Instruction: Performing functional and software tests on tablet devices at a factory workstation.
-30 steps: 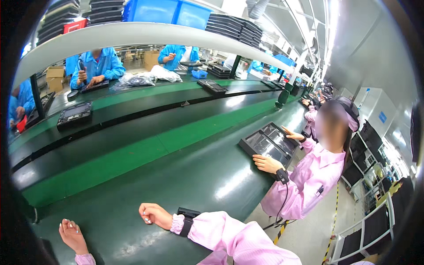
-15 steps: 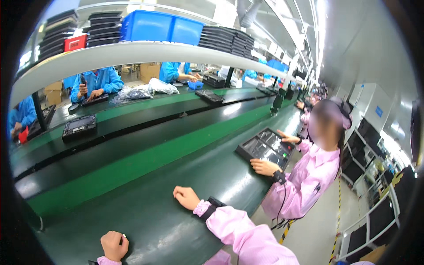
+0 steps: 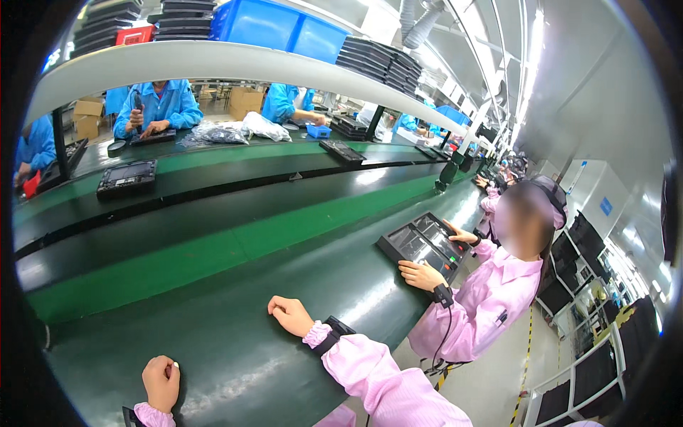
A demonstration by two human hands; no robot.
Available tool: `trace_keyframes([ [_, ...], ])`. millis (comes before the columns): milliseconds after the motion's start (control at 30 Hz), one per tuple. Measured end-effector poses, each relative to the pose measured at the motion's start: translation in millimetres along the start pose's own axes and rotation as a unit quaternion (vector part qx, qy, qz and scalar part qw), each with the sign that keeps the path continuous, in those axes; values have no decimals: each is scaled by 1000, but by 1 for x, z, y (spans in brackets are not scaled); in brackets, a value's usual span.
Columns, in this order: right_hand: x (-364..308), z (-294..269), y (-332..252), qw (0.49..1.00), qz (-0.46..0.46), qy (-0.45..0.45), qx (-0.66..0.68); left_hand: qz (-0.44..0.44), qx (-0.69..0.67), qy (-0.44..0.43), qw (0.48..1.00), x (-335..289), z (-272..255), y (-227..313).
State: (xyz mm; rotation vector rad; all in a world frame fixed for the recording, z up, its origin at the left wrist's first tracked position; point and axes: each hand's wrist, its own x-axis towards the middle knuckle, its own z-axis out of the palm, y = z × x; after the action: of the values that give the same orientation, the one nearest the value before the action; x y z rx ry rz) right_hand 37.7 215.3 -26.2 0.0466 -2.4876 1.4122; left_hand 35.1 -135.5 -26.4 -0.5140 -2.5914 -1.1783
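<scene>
My left hand [image 3: 162, 384] rests on the dark green bench [image 3: 235, 356] near the lower left, with its fingers curled in and the thumb against them. Farther right, my right hand [image 3: 290, 317] also lies on the bench, loosely closed and bent at the wrist. Nothing shows in either hand. A black band [image 3: 334, 334] circles my right wrist over the pink sleeve. To the right, a co-worker in pink has both hands on a black framed panel [image 3: 420, 245] with dark, glossy sections inside; my hands are apart from it.
A black-edged conveyor [image 3: 299, 188] runs along the bench's far side, carrying black electronic units [image 3: 126, 178]. Above hangs a white shelf [image 3: 213, 60] with blue bins [image 3: 274, 27] and stacked black trays. People in blue work across the line. Racks [image 3: 580, 384] stand at right.
My view has shifted a little, and both my hands now appear slightly farther left, still closed. The co-worker's far hand has gone from spread fingers to the panel's edge.
</scene>
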Motion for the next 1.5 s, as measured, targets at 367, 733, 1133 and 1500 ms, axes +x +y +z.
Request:
trace_keyframes([
  [367,0,-4,0,1000,3,-5,3,9,-8,-4,1000,2,2,-6],
  [733,2,-5,0,1000,-2,-20,-15,-22,-23,-39,999,2,1,-8],
  [1133,8,-6,0,1000,-16,-17,-9,-16,-11,-33,999,8,-5,-6],
  [1500,23,-10,6,999,-17,-31,-1,33,2,-75,997,23,-5,0],
])
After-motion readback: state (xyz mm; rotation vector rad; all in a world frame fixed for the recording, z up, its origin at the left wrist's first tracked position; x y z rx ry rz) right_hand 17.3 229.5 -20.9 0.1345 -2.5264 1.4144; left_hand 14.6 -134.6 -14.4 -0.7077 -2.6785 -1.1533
